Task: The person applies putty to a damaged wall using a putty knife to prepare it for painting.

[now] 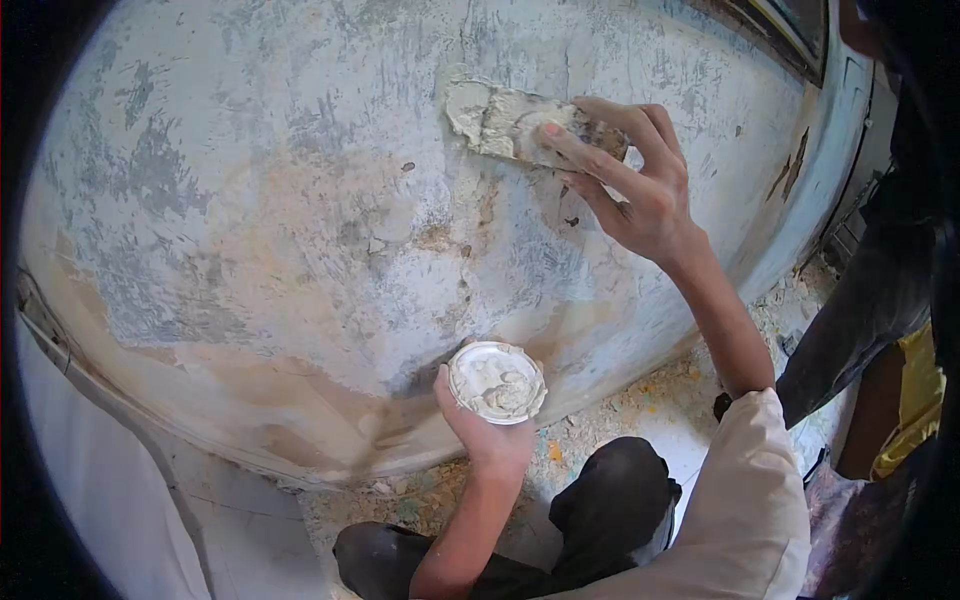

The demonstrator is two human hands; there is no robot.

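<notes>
Beige cloth sleeve (750, 470) closest. Right hand (645, 190) clamps flat putty-caked rectangular scraper (500, 125) against patchy pale-blue wall (300, 220); my left hand (490, 440) grips round white putty tub (496, 384) below. I'd keep strokes shallow, pressure even.

a worn wall (270, 210), mottled blue, white and tan, meets a pale floor (250, 540) strewn with crumbled flakes (630, 395); a dark-edged frame (768, 42) sits at upper right.

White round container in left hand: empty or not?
Not empty: lumpy off-white paste shows within the round container's rim. How deep, cannot tell.
</notes>
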